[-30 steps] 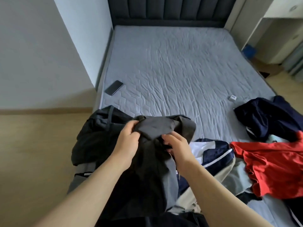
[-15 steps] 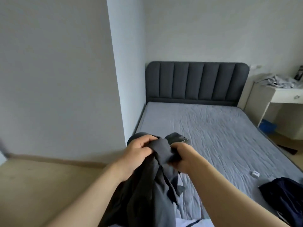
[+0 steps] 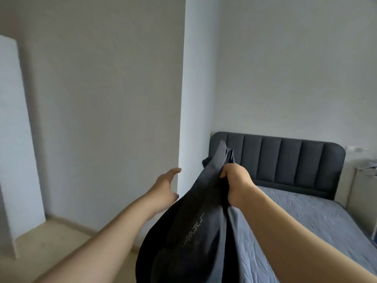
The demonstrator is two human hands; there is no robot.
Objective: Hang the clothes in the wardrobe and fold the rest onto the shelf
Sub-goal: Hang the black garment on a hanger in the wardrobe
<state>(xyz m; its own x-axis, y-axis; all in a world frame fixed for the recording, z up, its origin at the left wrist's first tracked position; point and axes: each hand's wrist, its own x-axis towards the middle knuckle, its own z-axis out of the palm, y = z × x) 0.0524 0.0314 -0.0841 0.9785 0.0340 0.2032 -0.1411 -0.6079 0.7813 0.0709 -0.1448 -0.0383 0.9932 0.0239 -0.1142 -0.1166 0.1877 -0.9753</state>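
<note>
Garment (image 3: 195, 231), dark grey with a line of small pale lettering, gripped at its top end by the clenched right hand (image 3: 234, 180) at centre frame, with a tuft of cloth sticking up above the fist. Hanging from there toward the lower centre of the frame, long axis slanting from upper right to lower left, bottom end lost past the lower edge. Lifted clear of the bed (image 3: 306, 221) at lower right, padded headboard (image 3: 285, 160) behind the fist. Left hand (image 3: 165, 184) released, fingers straight and reaching toward the wall corner (image 3: 181, 119) at mid-frame, holding nothing; just beside the cloth's left edge, contact too close to call. No wardrobe, hanger or shelf in view; only a pale tall recess at the far left edge above the floor (image 3: 51, 242), purpose unclear. Probably mid-carry, away from the bed and toward the left of the frame. For hanging or folding, likely a second grip needed lower along the slant, best taken by the free left hand, already nearer that side.
</note>
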